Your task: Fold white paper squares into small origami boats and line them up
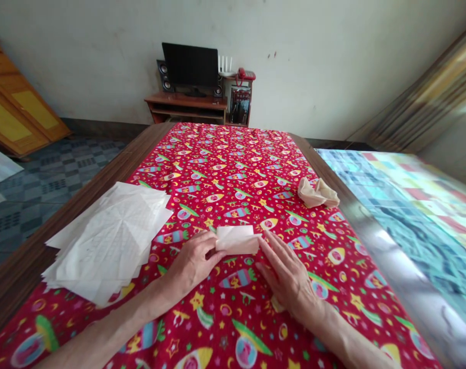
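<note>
A small folded piece of white paper point(236, 241) lies on the red patterned cloth point(233, 312) between my hands. My left hand point(196, 260) pinches its left end between thumb and fingers. At the right end, my right hand point(287, 274) has its fingers stretched out, the fingertips touching the paper's edge. A loose stack of creased white sheets point(113, 236) is spread to the left of my left hand. Farther off on the right sits a folded cream paper shape point(318, 193), touched by neither hand.
The cloth covers a brown wooden table point(140, 141). Beyond its far end stand a desk point(186, 102) with a monitor point(190, 66), speakers and a red telephone point(246, 75). A bed with a checked cover point(405, 215) is on the right, a wooden cabinet point(19, 102) at the far left.
</note>
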`<state>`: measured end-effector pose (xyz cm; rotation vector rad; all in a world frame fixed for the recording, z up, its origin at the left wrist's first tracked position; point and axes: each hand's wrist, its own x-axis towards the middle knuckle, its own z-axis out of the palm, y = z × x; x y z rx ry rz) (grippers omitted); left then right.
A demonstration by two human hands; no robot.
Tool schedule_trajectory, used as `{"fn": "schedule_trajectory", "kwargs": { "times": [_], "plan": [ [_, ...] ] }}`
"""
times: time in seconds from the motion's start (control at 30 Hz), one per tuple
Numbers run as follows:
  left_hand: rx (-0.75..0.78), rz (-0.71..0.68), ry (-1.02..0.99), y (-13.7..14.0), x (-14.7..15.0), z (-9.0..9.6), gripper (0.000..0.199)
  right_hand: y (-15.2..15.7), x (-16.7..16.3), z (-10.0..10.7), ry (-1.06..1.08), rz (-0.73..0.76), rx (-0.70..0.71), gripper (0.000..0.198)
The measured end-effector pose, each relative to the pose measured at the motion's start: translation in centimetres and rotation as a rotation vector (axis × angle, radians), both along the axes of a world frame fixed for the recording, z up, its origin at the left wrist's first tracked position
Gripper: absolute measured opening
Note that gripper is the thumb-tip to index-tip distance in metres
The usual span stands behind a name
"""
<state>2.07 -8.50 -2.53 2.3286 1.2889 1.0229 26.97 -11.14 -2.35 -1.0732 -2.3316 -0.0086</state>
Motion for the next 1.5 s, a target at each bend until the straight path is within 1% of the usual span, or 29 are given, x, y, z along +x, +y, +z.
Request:
{"fn": "schedule_trajectory", "kwargs": {
  "times": [0.07,0.13,0.17,0.23,0.27,0.3,0.37,0.43,0.5,0.6,0.7,0.77,0.83,0.9,0.97,1.0,1.07,1.1,1.17,1.23,1.3,1.4,1.5],
  "plan": [
    [0.063,0.025,-0.002,0.1,0.1,0.2,0.007,0.6,-0.3,0.3,0.033,-0.045,0.022,0.065],
    [0.156,0.021,0.028,0.3,0.1,0.9,0.006,1.6,-0.9,1.0,0.059,-0.040,0.037,0.067],
    [0.207,0.012,0.053,0.4,0.0,1.4,0.005,2.3,-1.3,1.6,0.075,-0.010,0.043,0.060],
    [0.312,-0.003,0.110,0.7,-0.3,2.5,0.008,4.0,-2.2,2.9,0.099,0.087,0.038,0.030],
    [0.363,0.003,0.141,0.8,-0.5,3.1,0.010,4.8,-2.6,3.6,0.133,0.131,0.067,0.018],
    [0.407,0.012,0.173,0.8,-0.8,3.8,0.011,5.6,-3.0,4.3,0.148,0.148,0.096,0.012],
    [0.482,0.033,0.218,0.8,-1.3,4.8,0.013,7.0,-3.4,5.4,0.121,0.193,0.186,0.012],
    [0.519,0.039,0.246,0.8,-1.4,5.2,0.014,7.9,-3.4,5.8,0.090,0.214,0.261,0.012],
    [0.501,0.022,0.270,0.8,-1.1,4.9,0.013,8.5,-2.9,5.1,0.057,0.222,0.286,0.013],
    [0.389,-0.044,0.340,1.1,-0.3,3.5,0.009,8.8,-1.6,2.9,0.023,0.213,0.253,0.017],
    [0.278,-0.129,0.408,1.5,0.4,2.1,0.011,8.7,0.1,0.7,-0.042,0.170,0.137,0.020],
    [0.241,-0.156,0.404,1.7,0.6,1.6,0.011,8.2,1.0,0.0,-0.093,0.118,0.087,0.022],
    [0.222,-0.163,0.384,1.9,0.6,1.5,0.011,7.3,1.4,0.2,-0.153,0.065,0.074,0.025],
    [0.202,-0.167,0.364,2.0,0.5,1.5,0.012,6.1,1.2,0.9,-0.202,0.051,0.087,0.029],
    [0.180,-0.163,0.322,2.0,0.6,1.6,0.013,5.1,0.6,1.7,-0.211,0.129,0.088,0.030],
    [0.167,-0.156,0.292,2.1,0.6,1.5,0.013,4.7,0.2,2.0,-0.192,0.165,0.084,0.026],
    [0.136,-0.136,0.221,2.1,0.7,1.4,0.012,4.4,-0.7,2.4,-0.121,0.205,0.034,0.017],
    [0.113,-0.127,0.190,2.1,0.8,1.3,0.011,4.5,-1.1,2.4,-0.082,0.206,-0.018,0.017],
    [0.067,-0.112,0.143,2.1,0.8,1.1,0.008,4.8,-1.6,2.3,0.007,0.176,-0.145,0.020],
    [0.032,-0.099,0.114,2.1,0.8,1.0,0.005,5.3,-2.0,2.1,0.081,0.113,-0.266,0.024],
    [0.010,-0.089,0.106,2.1,0.7,0.9,0.003,5.8,-2.2,1.9,0.118,0.050,-0.340,0.025],
    [-0.002,-0.065,0.111,1.9,0.6,0.7,0.005,6.1,-2.5,1.7,0.117,-0.013,-0.359,0.023],
    [0.034,-0.050,0.136,1.3,0.4,0.6,0.020,6.3,-2.8,1.6,0.110,-0.075,-0.346,0.021]
  ]
}}
